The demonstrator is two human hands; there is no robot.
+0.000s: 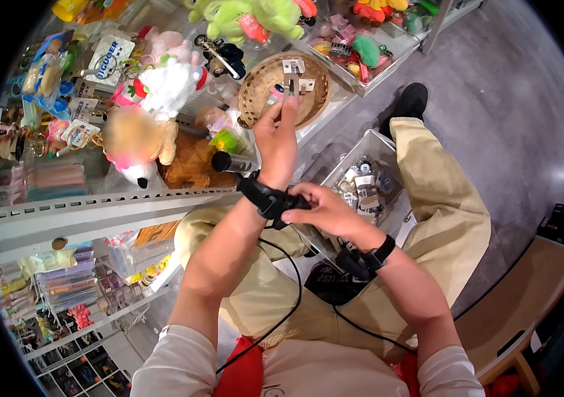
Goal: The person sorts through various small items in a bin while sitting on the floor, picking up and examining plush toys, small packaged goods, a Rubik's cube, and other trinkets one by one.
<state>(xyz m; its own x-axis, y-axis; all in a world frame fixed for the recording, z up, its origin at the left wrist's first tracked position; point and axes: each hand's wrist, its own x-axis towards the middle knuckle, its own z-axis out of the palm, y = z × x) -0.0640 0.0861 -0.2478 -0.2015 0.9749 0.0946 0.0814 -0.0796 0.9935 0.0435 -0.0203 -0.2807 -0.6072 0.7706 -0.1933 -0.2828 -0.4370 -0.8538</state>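
My left hand (278, 134) reaches over a round woven basket (250, 92), pinching a small brownish-grey card (291, 84) between thumb and fingers. White cards (307, 84) and a small pink-and-blue item (276, 93) lie in the basket. My right hand (329, 208) is at my left wrist, with thumb and fingers gripping the black wrist device (289, 206) strapped there. Another black device (354, 260) is strapped to my right wrist. Below my hands, a wire mesh basket (329, 173) between my legs holds several small packaged items (367, 191).
Plush toys (163, 92) and keychains (76, 134) crowd the shelf at left. A mesh tray (386, 69) of small toys sits beyond the woven basket. The white shelf edge (113, 208) runs beside my left forearm. A black cable (294, 307) hangs across my lap.
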